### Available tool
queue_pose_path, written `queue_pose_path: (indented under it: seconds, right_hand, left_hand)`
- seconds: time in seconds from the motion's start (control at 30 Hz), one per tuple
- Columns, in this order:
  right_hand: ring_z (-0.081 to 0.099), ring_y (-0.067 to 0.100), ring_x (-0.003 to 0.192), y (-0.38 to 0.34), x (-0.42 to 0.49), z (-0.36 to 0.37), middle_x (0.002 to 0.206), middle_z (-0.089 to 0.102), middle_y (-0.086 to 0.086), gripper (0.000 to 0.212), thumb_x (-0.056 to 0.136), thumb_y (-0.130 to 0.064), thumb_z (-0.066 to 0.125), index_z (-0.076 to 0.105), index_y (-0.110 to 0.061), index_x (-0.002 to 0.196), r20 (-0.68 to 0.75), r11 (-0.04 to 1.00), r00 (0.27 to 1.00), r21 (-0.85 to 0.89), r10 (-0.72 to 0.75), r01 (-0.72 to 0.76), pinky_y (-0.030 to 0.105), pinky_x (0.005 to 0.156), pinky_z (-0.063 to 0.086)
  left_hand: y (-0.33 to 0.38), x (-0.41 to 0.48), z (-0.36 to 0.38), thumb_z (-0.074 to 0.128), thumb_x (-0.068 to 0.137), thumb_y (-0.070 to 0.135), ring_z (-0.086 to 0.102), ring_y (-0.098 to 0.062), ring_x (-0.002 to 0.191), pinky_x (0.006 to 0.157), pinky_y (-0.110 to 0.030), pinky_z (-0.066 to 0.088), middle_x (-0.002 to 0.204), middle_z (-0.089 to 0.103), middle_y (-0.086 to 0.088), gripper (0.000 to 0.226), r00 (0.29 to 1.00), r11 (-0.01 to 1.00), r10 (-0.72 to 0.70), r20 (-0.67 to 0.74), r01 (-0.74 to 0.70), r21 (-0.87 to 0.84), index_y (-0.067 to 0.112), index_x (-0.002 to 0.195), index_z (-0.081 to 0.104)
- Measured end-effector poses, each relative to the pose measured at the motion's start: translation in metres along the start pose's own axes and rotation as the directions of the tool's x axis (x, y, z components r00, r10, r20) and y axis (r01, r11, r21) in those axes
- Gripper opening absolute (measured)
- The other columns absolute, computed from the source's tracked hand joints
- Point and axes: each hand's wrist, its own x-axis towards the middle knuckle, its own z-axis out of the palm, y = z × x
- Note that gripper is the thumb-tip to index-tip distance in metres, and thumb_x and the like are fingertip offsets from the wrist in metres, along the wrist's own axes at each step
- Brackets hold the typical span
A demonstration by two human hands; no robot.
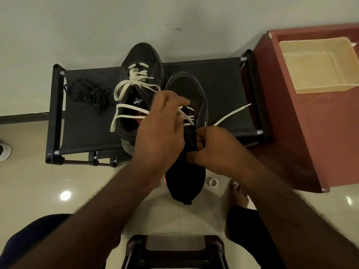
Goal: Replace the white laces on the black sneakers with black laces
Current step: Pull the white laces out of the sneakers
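Two black sneakers stand on a dark fabric rack [223,84]. The left sneaker [141,59] has its white lace [136,78] loosened, with loops hanging out. The right sneaker [186,90] lies toward me, its heel past the rack's front edge. My left hand [161,125] reaches over its eyelets and its fingers pinch the white lace [187,115] there. My right hand [211,146] grips the tongue and collar of the right sneaker. One free white lace end [233,114] trails to the right across the rack. A pile of black laces [89,94] lies on the rack's left side.
A reddish-brown cabinet [310,133] stands to the right with a cream tray [318,65] on top. A roll of tape [213,182] lies on the tiled floor beside my bare foot [239,193]. A dark stool [174,251] is below me. A white shoe [4,150] shows at the left edge.
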Motion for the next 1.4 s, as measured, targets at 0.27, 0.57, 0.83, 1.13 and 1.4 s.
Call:
queue_pose_path:
  seconds: [0.27, 0.57, 0.83, 1.13, 1.4]
  right_hand:
    - [0.046, 0.004, 0.046, 0.001, 0.0, 0.002, 0.046, 0.048, -0.012, 0.038, 0.077, -0.029, 0.08, 0.046, -0.026, 0.06, 0.011, 1.0, 0.999, 0.001, -0.032, 0.032, 0.017, 0.05, 0.034]
    - [0.047, 0.008, 0.05, 0.0, 0.001, 0.001, 0.049, 0.046, -0.008, 0.04, 0.074, -0.03, 0.08, 0.045, -0.021, 0.059, -0.013, 1.0, 1.0, 0.024, -0.006, 0.007, 0.034, 0.057, 0.047]
    - [0.045, 0.003, 0.044, 0.001, -0.001, 0.001, 0.044, 0.047, -0.016, 0.038, 0.075, -0.026, 0.078, 0.045, -0.025, 0.058, -0.012, 0.998, 0.999, 0.022, -0.05, 0.05, 0.017, 0.048, 0.032]
    - [0.044, 0.005, 0.046, 0.001, -0.001, 0.002, 0.045, 0.046, -0.012, 0.041, 0.074, -0.031, 0.08, 0.043, -0.024, 0.057, -0.035, 0.999, 0.998, 0.009, -0.045, 0.045, 0.024, 0.051, 0.036]
    - [0.044, 0.007, 0.047, 0.0, 0.001, 0.001, 0.043, 0.045, -0.012, 0.038, 0.074, -0.028, 0.079, 0.044, -0.024, 0.057, -0.051, 0.998, 0.999, 0.052, -0.014, 0.017, 0.028, 0.053, 0.039]
  left_hand:
    - [-0.004, -0.001, 0.01, 0.055, 0.095, 0.004, 0.062, -0.024, 0.099, 0.088, -0.034, 0.052, 0.119, 0.058, -0.007, 0.03, 0.975, 0.981, -0.075, 0.21, 0.034, 0.193, 0.01, 0.122, 0.066]
    - [-0.002, 0.003, -0.008, 0.058, 0.095, 0.004, 0.053, 0.008, 0.087, 0.075, -0.006, 0.047, 0.11, 0.057, 0.0, 0.02, 0.961, 1.0, -0.016, -0.278, 0.009, -0.028, 0.007, 0.11, 0.07]
    - [-0.008, -0.001, 0.01, 0.058, 0.085, -0.006, 0.061, -0.024, 0.116, 0.097, -0.04, 0.052, 0.137, 0.057, -0.002, 0.052, 0.963, 0.986, 0.058, 0.264, -0.097, 0.137, 0.014, 0.133, 0.06]
    - [-0.001, -0.001, 0.004, 0.056, 0.095, 0.004, 0.062, -0.01, 0.09, 0.079, -0.03, 0.054, 0.1, 0.065, -0.001, 0.017, 0.99, 0.988, -0.124, -0.074, 0.116, -0.105, 0.01, 0.106, 0.067]
    - [-0.001, 0.0, 0.002, 0.054, 0.094, -0.001, 0.058, -0.007, 0.109, 0.092, -0.014, 0.045, 0.133, 0.056, -0.001, 0.041, 0.998, 0.999, -0.009, 0.061, 0.006, 0.047, 0.014, 0.132, 0.058]
